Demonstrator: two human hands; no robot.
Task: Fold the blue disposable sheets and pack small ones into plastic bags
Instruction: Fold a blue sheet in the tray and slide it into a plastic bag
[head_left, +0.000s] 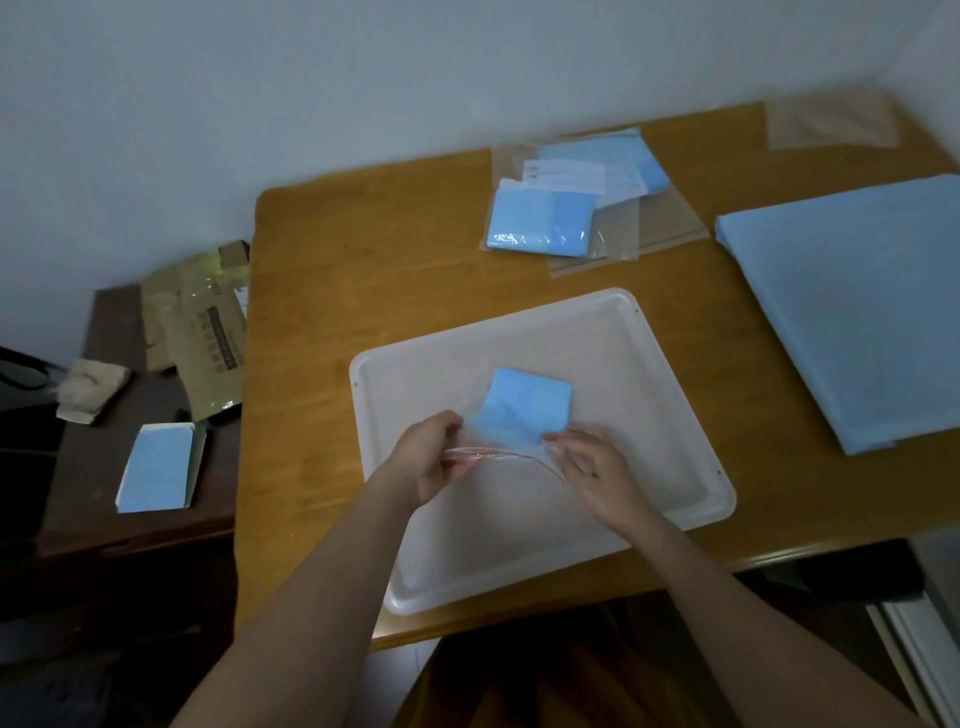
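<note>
A small folded blue sheet (525, 404) lies inside a clear plastic bag (511, 451) over a white tray (649, 364). The bag's mouth has a red zip line facing me. My left hand (434, 457) pinches the left end of the bag's mouth. My right hand (589, 465) pinches its right end. Two packed bags with blue sheets (540, 221) lie at the back of the wooden table (363, 260). A large stack of blue sheets (852, 306) lies at the right.
Empty clear bags (831, 122) lie at the table's far right corner. A dark side table (119, 415) to the left holds a brown paper package (208, 327) and a white box with a blue sheet (158, 467). A wall is close behind.
</note>
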